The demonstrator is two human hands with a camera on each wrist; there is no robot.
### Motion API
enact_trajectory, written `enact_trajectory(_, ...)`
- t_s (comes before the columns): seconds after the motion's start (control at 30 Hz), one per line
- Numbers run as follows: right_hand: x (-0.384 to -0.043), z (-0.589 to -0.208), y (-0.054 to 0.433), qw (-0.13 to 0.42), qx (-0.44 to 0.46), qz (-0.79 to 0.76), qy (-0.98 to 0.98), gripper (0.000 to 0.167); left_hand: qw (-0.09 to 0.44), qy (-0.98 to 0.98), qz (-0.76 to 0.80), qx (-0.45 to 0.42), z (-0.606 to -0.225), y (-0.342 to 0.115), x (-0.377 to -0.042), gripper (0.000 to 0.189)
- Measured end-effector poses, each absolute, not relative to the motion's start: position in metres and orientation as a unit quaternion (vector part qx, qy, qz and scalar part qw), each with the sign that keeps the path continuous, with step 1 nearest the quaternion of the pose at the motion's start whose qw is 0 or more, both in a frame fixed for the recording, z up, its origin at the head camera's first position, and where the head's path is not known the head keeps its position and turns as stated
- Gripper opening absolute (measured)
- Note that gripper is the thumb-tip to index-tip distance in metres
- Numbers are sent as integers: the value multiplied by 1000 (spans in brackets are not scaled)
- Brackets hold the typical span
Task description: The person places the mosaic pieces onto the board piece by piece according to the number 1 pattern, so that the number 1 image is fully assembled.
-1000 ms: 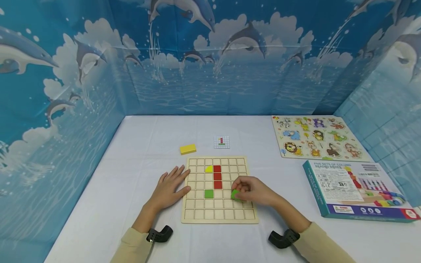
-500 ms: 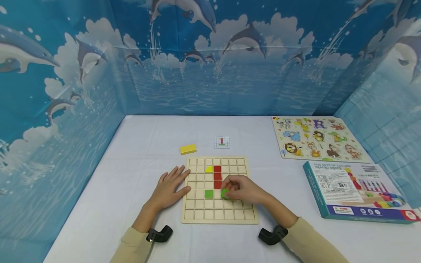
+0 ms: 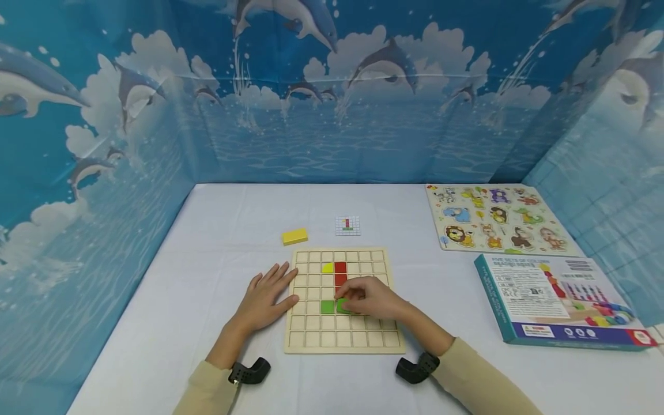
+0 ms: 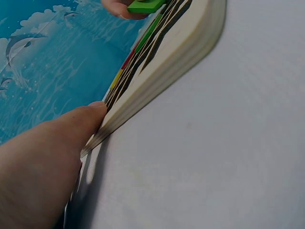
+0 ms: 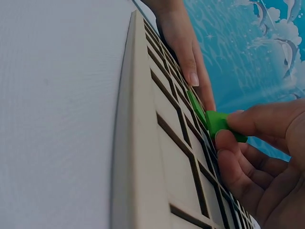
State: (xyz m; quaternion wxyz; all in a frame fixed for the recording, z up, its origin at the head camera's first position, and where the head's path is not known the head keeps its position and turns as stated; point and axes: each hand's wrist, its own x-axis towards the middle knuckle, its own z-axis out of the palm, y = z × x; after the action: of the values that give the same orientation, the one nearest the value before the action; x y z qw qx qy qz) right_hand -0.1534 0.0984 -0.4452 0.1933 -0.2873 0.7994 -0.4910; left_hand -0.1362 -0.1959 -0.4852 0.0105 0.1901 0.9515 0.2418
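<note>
My right hand [image 3: 370, 298] pinches a green square tile [image 5: 218, 123] between thumb and fingers, close over the wooden grid board [image 3: 344, 342]. The tile is beside another green tile [image 3: 327, 307] that lies in a cell to its left. Red tiles [image 3: 340, 268] run down a column above, the lowest mostly covered by my right fingers. A yellow tile [image 3: 328, 268] with a slanted edge lies left of the top red one. My left hand [image 3: 267, 297] rests with spread, straight fingers at the board's left edge; in the left wrist view its thumb [image 4: 83, 123] touches that edge.
Behind the board lie a yellow block [image 3: 294, 236] and a small card [image 3: 347, 226] printed with a coloured grid pattern. To the right are an animal puzzle board [image 3: 479, 216] and a boxed toy set [image 3: 562, 302]. A dolphin-print curtain [image 3: 321, 132] encloses the table.
My right hand has carried the green tile leftward across the board, from the right-hand cells to beside the other green tile. The left hand stays in place.
</note>
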Motion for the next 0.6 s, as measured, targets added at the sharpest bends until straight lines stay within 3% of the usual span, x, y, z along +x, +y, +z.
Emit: enact_trajectory(0.6, -150, -454, 94, 134, -313, -409, 847, 17, 9, 952, 242, 185, -487, -197, -135, 66)
